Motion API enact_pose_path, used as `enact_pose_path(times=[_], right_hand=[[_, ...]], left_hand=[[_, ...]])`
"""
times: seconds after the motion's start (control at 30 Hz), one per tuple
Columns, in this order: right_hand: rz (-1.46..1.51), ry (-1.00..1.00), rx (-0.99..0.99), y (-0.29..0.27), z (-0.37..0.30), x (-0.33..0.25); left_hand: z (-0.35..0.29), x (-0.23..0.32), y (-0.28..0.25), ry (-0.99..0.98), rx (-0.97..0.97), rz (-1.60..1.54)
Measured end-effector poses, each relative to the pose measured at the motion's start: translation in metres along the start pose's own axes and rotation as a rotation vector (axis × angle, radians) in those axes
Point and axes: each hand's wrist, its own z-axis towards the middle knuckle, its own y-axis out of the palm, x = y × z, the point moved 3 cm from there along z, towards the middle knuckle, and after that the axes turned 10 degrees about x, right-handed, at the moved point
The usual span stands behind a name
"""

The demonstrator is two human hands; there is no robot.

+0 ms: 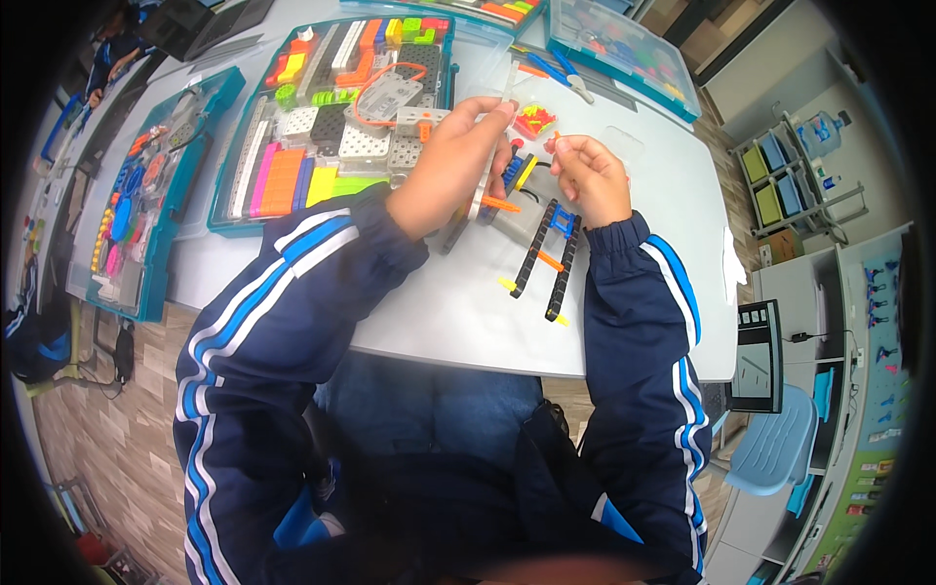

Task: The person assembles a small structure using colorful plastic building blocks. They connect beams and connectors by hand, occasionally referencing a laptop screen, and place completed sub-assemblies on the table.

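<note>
My left hand [450, 164] is closed around a pale beam [480, 195] of a building-kit model, its fingers partly hidden behind it. An orange peg [501, 204] sticks out of that beam. Beside it are a blue and yellow part [523, 174] and a grey block [517, 220]. My right hand [593, 183] is pinched just right of the model, with what looks like a tiny reddish piece [552, 144] at the fingertips. Below the right hand, two black beams [532, 261] lie joined by blue and orange connectors, with yellow pins at their near ends.
A teal-edged parts case [216, 219] with sorted bricks stands left of my hands, another case [180, 210] farther left. A clear-lidded case [624, 54] is at the back right. Blue-handled pliers [564, 76] and a small tray of red and yellow pegs [534, 119] lie behind the model.
</note>
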Motion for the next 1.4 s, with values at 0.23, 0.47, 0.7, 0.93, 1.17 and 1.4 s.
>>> enact_pose_path(times=[0.23,0.47,0.7,0.93,1.17,1.4], right_hand=[[-0.052,-0.025,0.04,0.0005,0.0004,0.0047],[-0.107,-0.023,0.071,0.0006,0.0012,0.0098],[-0.103,-0.029,0.082,0.0021,-0.0001,0.0088],[-0.134,-0.046,0.103,0.0023,-0.0008,0.0068],[-0.131,-0.045,0.106,0.0021,-0.0007,0.0075],[-0.113,-0.044,0.106,0.0028,-0.0004,0.0078]], left_hand=[[-0.0008,0.0012,-0.0002,0.006,-0.006,0.013],[-0.0005,0.0005,-0.0004,-0.006,-0.003,0.006],[0.0011,-0.0015,-0.0011,-0.005,-0.015,-0.006],[-0.0001,0.0,-0.0009,-0.012,-0.015,-0.004],[0.0018,-0.0015,-0.0023,0.0,-0.052,-0.032],[0.0029,-0.0017,-0.002,0.001,-0.051,-0.036]])
